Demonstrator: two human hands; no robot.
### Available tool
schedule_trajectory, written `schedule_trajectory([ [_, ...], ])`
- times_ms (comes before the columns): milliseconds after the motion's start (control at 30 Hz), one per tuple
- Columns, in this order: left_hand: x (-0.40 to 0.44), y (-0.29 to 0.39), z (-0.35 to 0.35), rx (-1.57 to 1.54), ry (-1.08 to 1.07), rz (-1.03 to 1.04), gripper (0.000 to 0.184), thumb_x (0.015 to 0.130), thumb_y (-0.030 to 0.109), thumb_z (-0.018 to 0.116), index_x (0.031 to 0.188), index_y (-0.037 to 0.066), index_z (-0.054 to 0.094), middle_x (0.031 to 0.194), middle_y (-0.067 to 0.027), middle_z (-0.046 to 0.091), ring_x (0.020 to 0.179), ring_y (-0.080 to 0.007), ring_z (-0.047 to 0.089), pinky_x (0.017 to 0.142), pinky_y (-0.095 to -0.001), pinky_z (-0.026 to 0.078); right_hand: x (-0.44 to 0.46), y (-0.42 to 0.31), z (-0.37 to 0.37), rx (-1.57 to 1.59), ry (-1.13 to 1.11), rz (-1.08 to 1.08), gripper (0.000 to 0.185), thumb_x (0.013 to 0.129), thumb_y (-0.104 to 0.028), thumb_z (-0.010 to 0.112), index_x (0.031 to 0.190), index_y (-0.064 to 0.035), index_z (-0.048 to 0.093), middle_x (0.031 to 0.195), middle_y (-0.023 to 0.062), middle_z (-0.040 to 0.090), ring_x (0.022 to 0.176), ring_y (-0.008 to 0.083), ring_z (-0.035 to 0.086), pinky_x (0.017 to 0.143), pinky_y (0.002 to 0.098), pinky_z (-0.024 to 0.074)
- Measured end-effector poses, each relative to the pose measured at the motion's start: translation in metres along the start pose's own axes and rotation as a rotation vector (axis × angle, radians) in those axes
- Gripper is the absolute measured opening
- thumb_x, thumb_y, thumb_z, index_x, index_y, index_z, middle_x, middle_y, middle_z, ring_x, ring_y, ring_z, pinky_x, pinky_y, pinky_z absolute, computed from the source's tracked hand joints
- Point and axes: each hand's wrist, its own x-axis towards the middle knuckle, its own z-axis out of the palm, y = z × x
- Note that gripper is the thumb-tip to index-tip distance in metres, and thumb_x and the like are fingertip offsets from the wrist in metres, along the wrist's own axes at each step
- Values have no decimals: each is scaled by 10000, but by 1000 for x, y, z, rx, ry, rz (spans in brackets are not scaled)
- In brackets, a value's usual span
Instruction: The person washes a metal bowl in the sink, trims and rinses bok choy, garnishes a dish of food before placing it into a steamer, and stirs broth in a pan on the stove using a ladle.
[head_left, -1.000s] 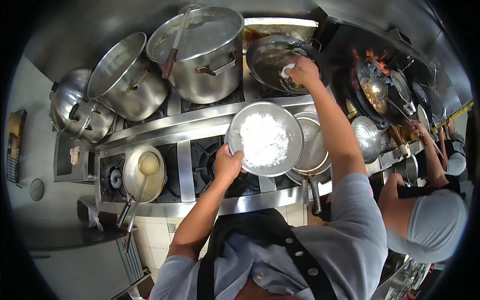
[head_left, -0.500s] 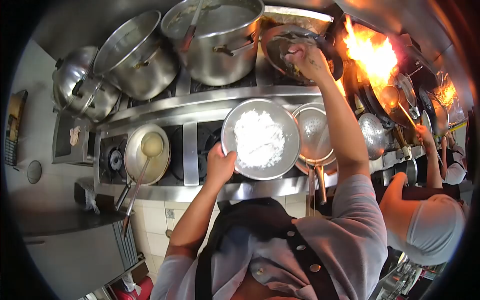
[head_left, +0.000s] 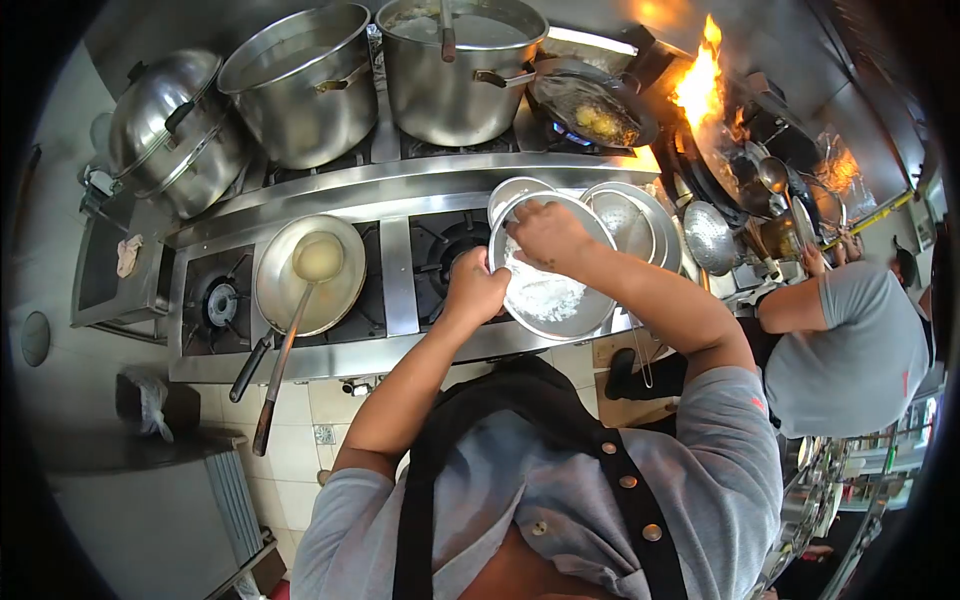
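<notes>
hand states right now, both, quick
Left hand: closed on the rim of the metal bowl.
Right hand: over the bowl, fingertips not clearly visible; open, closed or holding something cannot be told.

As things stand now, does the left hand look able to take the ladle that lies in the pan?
Probably not at once: the left hand is holding the rim of the metal bowl. Nothing visible blocks the way to the ladle, so it seems reachable once the hand is free.
</notes>
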Motion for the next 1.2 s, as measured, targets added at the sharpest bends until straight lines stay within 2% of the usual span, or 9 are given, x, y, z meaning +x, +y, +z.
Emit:
schedule_trajectory([
  [167, -4, 4, -8, 0, -14, -5, 144, 775, 57, 558, 847, -66, 540, 650, -154, 607, 454, -233, 607, 383, -340, 496, -2, -7, -16, -162, 48, 70, 171, 773, -170, 591, 859, -50, 677, 904, 126, 670, 931, 260, 642, 717, 389, 531],
  [333, 7, 7, -8, -66, -7, -39, 164, 786, 53, 544, 891, -73, 548, 679, -163, 621, 469, -233, 622, 391, -327, 514, -19, 32, -34, 374, 158, 360, 281, 792, -299, 619, 864, -33, 673, 870, 183, 670, 854, 333, 650, 780, 431, 509],
  [400, 17, 7, -4, -66, -3, -58, 170, 789, 50, 540, 904, -75, 549, 705, -164, 627, 488, -232, 629, 393, -321, 516, -28, 51, -36, 717, 225, 488, 290, 771, -294, 673, 890, -30, 683, 800, 156, 673, 755, 293, 655, 712, 390, 506],
  [500, 42, 9, 6, -71, 21, -71, 176, 794, 50, 537, 916, -76, 549, 743, -168, 634, 520, -230, 639, 397, -319, 522, -31, 94, -14, 989, 344, 583, 279, 800, -223, 736, 914, 22, 669, 665, 7, 591, 613, 89, 511, 563, 264, 416],
  [633, 75, 15, 31, -66, 93, -79, 182, 797, 51, 536, 923, -81, 546, 781, -172, 636, 547, -229, 643, 407, -319, 531, -33, 170, -4, 1167, 418, 660, 354, 771, -305, 735, 881, 27, 677, 690, 58, 639, 624, 124, 568, 614, 279, 459],
  [733, 100, 3, 44, -39, 137, -81, 186, 792, 44, 538, 934, -76, 546, 780, -170, 635, 542, -226, 639, 395, -313, 523, -23, 261, 32, 1035, 539, 731, 347, 765, -310, 727, 877, 15, 684, 718, 89, 661, 652, 169, 615, 639, 309, 478],
  [833, 109, -6, 53, -60, 210, -73, 193, 780, 36, 541, 941, -69, 556, 783, -160, 636, 569, -216, 640, 399, -309, 509, -12, 340, 65, 606, 439, 917, 342, 747, -326, 673, 889, -16, 703, 877, 196, 687, 874, 345, 666, 769, 418, 515],
  [967, 105, -18, 50, 40, 333, -41, 194, 742, 15, 547, 920, -54, 584, 797, -116, 647, 665, -176, 626, 545, -294, 499, 9, 415, 138, 404, 76, 1076, 313, 755, -211, 615, 985, -12, 690, 1043, 215, 667, 1015, 358, 639, 879, 419, 512],
  [1200, 92, -34, 38, 16, 404, -100, 190, 693, -2, 568, 876, -39, 604, 813, -76, 652, 728, -148, 600, 682, -263, 464, 19, 465, 212, 294, 148, 1098, 326, 778, -301, 685, 940, -18, 691, 1008, 205, 674, 975, 366, 646, 838, 442, 524],
])
